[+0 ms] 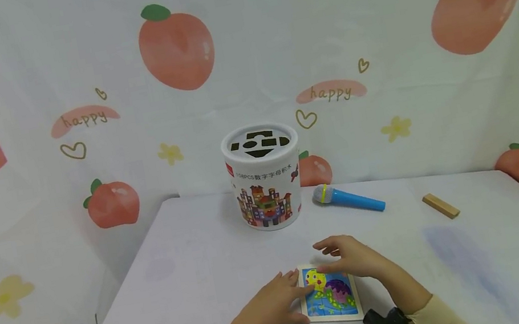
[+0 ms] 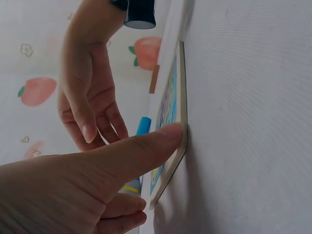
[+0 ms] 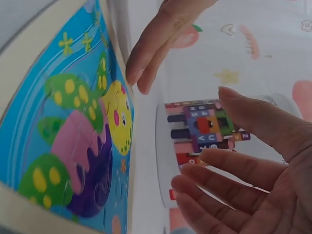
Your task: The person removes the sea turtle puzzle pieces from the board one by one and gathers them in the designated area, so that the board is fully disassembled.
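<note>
A wooden-framed jigsaw puzzle (image 1: 334, 311) lies flat on the table, its picture a yellow-headed turtle with a purple and pink shell on blue. My left hand (image 1: 275, 302) is at its left side. In the left wrist view the thumb (image 2: 168, 136) of that hand touches the puzzle frame's edge, and one finger reaches over the picture in the head view. My right hand (image 1: 353, 256) hovers by the far right corner of the puzzle, its fingers relaxed and apart. Nothing is in the right palm in the right wrist view (image 3: 253, 190).
Behind the puzzle stands a white block bucket (image 1: 267, 184) with shape holes in its lid. A blue toy microphone (image 1: 349, 199) lies to its right, and a wooden block (image 1: 441, 206) farther right. A fruit-patterned cloth (image 1: 248, 100) hangs behind the table.
</note>
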### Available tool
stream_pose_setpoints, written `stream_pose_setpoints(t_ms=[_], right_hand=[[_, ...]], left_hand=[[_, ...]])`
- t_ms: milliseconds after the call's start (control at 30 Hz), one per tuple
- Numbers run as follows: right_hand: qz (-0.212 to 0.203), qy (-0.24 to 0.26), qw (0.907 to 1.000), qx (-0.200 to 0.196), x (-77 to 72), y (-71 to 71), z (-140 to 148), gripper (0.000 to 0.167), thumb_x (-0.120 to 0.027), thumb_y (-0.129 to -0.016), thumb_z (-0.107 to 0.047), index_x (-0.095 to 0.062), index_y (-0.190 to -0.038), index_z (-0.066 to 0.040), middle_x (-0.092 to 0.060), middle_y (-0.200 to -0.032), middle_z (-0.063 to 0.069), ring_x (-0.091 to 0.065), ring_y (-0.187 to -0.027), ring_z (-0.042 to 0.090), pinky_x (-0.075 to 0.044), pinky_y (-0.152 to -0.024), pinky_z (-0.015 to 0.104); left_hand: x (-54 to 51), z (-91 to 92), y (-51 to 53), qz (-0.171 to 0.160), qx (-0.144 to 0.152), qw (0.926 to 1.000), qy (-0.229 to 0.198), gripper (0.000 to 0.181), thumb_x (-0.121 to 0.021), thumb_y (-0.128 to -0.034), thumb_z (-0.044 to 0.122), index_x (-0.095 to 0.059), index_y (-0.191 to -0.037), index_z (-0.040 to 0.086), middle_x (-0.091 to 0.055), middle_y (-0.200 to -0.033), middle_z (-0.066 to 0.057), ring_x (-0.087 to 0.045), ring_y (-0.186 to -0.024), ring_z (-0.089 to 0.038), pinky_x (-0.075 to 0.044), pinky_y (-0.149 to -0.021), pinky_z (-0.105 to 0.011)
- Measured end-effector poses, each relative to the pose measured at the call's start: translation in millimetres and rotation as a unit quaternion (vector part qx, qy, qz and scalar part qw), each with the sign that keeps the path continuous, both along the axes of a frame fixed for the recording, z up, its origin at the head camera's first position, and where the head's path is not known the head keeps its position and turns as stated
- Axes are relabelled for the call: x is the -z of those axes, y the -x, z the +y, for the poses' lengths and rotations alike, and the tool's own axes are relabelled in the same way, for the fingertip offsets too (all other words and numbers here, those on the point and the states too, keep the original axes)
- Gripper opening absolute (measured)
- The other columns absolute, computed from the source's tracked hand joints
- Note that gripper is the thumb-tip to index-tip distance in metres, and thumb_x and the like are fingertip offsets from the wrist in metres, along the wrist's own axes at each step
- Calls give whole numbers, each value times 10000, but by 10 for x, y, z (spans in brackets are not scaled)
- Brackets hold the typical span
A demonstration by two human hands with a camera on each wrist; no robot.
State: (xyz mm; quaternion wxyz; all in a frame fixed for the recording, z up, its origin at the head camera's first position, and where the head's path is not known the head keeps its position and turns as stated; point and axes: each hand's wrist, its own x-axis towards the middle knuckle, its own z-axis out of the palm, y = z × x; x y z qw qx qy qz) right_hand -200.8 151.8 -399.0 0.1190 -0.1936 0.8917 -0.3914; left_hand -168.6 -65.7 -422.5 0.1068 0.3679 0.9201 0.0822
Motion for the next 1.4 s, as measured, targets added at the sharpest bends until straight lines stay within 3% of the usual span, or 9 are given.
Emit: stream_pose_setpoints(t_ms=[300,733,967,1400], right_hand=[[-100,2,9986,-519,65,133,-133,392,-729,-801,-201,-645,-1100,39,-664,-1055,169,-624,-912,248,-566,-756,345],[-446,-37,9988,-202,195,122,-248,198,-738,-784,-110,-689,-926,18,-679,-819,54,-584,-700,108,-560,-664,265],[-179,-200,9996,-113,234,69,-280,113,-722,-793,-84,-657,-852,-11,-636,-750,29,-562,-653,104,-557,-636,265],[67,-260,9994,203,233,13,-331,86,-671,-818,-26,-693,-886,20,-651,-802,70,-569,-683,112,-566,-668,295]], left_hand=[[78,-41,8,147,302,9994,-107,549,-672,-786,472,-585,-1276,241,-462,-1414,-110,-431,-1324,-182,-341,-1103,-428],[108,-51,-2,50,275,9992,-274,518,-654,-806,456,-591,-1268,229,-445,-1423,-116,-425,-1329,-192,-361,-1090,-413],[104,-47,1,-78,225,9990,-389,514,-662,-807,440,-593,-1267,219,-443,-1423,-122,-418,-1334,-193,-360,-1091,-413],[100,-53,3,-101,260,9986,-450,521,-659,-810,439,-586,-1273,211,-436,-1426,-129,-409,-1340,-190,-355,-1093,-422]])
